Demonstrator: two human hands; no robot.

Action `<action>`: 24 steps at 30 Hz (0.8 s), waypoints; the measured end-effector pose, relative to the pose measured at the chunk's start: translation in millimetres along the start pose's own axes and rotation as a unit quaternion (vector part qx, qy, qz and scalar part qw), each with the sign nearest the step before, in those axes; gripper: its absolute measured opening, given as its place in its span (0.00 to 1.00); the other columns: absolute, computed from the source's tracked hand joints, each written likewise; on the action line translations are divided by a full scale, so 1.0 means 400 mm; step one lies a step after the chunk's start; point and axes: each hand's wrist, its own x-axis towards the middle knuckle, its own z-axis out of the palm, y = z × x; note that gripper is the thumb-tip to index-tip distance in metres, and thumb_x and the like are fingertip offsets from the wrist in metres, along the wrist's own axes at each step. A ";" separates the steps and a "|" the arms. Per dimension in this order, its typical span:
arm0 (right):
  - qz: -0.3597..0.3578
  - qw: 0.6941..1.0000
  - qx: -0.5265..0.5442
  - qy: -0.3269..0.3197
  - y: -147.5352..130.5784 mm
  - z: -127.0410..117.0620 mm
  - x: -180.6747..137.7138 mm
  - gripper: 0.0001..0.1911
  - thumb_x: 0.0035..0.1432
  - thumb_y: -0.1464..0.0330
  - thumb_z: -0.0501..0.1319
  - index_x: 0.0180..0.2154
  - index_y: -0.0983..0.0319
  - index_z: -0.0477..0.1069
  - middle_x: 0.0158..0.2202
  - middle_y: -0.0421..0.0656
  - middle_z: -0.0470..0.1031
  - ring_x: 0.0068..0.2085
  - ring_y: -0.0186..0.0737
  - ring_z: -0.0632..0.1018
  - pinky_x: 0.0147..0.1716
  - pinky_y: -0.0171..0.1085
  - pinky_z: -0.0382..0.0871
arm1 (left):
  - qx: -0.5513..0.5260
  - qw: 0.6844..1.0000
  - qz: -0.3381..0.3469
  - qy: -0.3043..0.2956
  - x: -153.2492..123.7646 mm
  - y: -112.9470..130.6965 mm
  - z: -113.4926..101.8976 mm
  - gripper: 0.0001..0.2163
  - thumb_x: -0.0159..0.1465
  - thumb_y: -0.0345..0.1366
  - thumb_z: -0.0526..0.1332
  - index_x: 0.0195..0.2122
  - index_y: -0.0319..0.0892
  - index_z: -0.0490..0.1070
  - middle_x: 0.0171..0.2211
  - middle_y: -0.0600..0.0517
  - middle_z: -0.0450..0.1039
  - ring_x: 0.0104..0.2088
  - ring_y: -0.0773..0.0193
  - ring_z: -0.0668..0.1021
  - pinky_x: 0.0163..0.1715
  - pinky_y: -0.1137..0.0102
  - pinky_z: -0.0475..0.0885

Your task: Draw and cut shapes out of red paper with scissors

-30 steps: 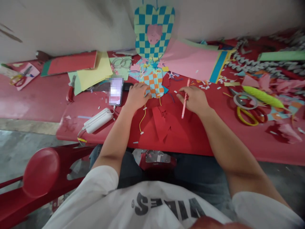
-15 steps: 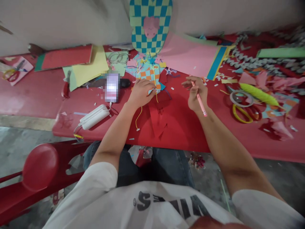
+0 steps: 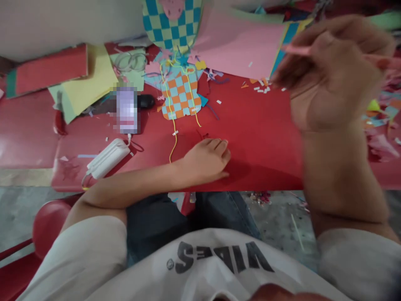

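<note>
My right hand [image 3: 338,79] is raised over the right side of the table, close to the camera and blurred. Its fingers are closed round a pink pencil [image 3: 297,50], whose two ends show on either side of the hand. My left hand [image 3: 206,162] rests low near the table's front edge with its fingers curled; what lies under them, if anything, is hidden. Beyond it lies an orange and light-blue woven checkered paper piece [image 3: 181,97]. Yellow string [image 3: 174,138] runs over this piece and trails toward me.
A blue and green checkered paper piece [image 3: 172,27] leans at the back. Pink paper [image 3: 241,39], a red folder [image 3: 50,69] and yellow paper [image 3: 90,81] lie behind. On the left are a blurred-out phone [image 3: 127,110] and a white power bank [image 3: 108,158]. Paper scraps [image 3: 262,88] are scattered about.
My left hand has left the checkered paper and moved toward me and right. My right hand has lifted up and right with the pencil. The view has shifted slightly.
</note>
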 end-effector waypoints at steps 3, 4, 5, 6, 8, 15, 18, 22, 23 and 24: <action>0.106 0.988 -0.048 -0.103 0.012 -0.034 -0.056 0.07 0.56 0.78 0.70 0.33 0.64 0.86 0.24 0.41 0.80 0.21 0.33 0.76 0.18 0.35 0.64 | 0.014 1.000 0.016 0.001 -0.010 0.069 0.025 0.46 0.67 0.65 0.73 0.71 0.28 0.73 0.74 0.23 0.68 0.72 0.28 0.76 0.70 0.45 0.73; 0.152 0.977 -0.067 -0.132 0.024 -0.050 -0.082 0.06 0.57 0.77 0.71 0.33 0.63 0.86 0.24 0.40 0.80 0.21 0.33 0.76 0.19 0.34 0.65 | 0.008 1.000 0.029 -0.001 -0.012 0.084 0.037 0.48 0.66 0.67 0.73 0.72 0.29 0.73 0.75 0.22 0.67 0.72 0.26 0.75 0.70 0.43 0.73; 0.195 0.966 -0.080 -0.152 0.035 -0.067 -0.108 0.03 0.59 0.74 0.73 0.34 0.61 0.86 0.25 0.40 0.80 0.22 0.32 0.76 0.20 0.33 0.67 | 0.001 0.999 0.041 -0.001 -0.015 0.095 0.050 0.50 0.63 0.69 0.74 0.72 0.30 0.73 0.75 0.22 0.67 0.72 0.25 0.75 0.69 0.43 0.74; 0.229 0.956 -0.084 -0.162 0.044 -0.084 -0.133 0.02 0.61 0.70 0.74 0.34 0.59 0.86 0.25 0.39 0.81 0.23 0.32 0.77 0.22 0.33 0.69 | -0.002 0.999 0.047 -0.004 -0.018 0.103 0.062 0.52 0.61 0.70 0.75 0.72 0.30 0.73 0.74 0.21 0.67 0.71 0.24 0.76 0.67 0.43 0.75; 0.258 0.943 -0.103 -0.185 0.054 -0.113 -0.172 0.04 0.63 0.64 0.77 0.37 0.57 0.87 0.27 0.39 0.81 0.25 0.35 0.79 0.23 0.33 0.71 | 0.007 0.999 0.048 -0.003 -0.022 0.111 0.084 0.53 0.59 0.69 0.77 0.72 0.30 0.73 0.72 0.19 0.69 0.69 0.24 0.78 0.65 0.43 0.77; 0.286 0.922 -0.093 -0.246 0.049 -0.127 -0.226 0.06 0.69 0.61 0.74 0.41 0.56 0.86 0.30 0.41 0.80 0.26 0.37 0.76 0.24 0.38 0.67 | 0.073 0.997 0.028 0.030 -0.041 0.112 0.094 0.42 0.71 0.59 0.71 0.72 0.25 0.73 0.72 0.23 0.71 0.67 0.33 0.79 0.66 0.42 0.77; 0.250 0.913 -0.157 -0.281 0.067 -0.110 -0.254 0.04 0.69 0.66 0.71 0.38 0.57 0.82 0.28 0.39 0.78 0.25 0.34 0.72 0.24 0.38 0.62 | 0.101 0.991 0.035 0.087 -0.053 0.128 0.097 0.25 0.78 0.40 0.63 0.70 0.29 0.75 0.68 0.31 0.78 0.62 0.41 0.83 0.64 0.47 0.81; 0.246 0.915 -0.179 -0.264 0.087 -0.097 -0.290 0.10 0.70 0.63 0.70 0.36 0.57 0.75 0.28 0.39 0.77 0.26 0.36 0.73 0.24 0.39 0.63 | 0.113 0.986 0.044 0.111 -0.057 0.144 0.115 0.21 0.77 0.29 0.56 0.64 0.24 0.79 0.59 0.32 0.84 0.56 0.45 0.87 0.59 0.55 0.84; 0.252 0.916 -0.180 -0.254 0.086 -0.094 -0.298 0.12 0.72 0.60 0.69 0.36 0.57 0.73 0.28 0.40 0.78 0.27 0.37 0.74 0.25 0.39 0.64 | 0.114 0.986 0.048 0.115 -0.055 0.143 0.117 0.20 0.76 0.28 0.56 0.64 0.23 0.79 0.58 0.31 0.84 0.55 0.46 0.88 0.58 0.56 0.85; 0.256 0.916 -0.186 -0.247 0.082 -0.089 -0.306 0.14 0.73 0.58 0.68 0.35 0.56 0.72 0.28 0.40 0.78 0.27 0.37 0.74 0.26 0.39 0.65 | 0.114 0.985 0.049 0.116 -0.054 0.141 0.117 0.20 0.76 0.27 0.56 0.63 0.22 0.79 0.58 0.31 0.84 0.54 0.46 0.88 0.57 0.56 0.85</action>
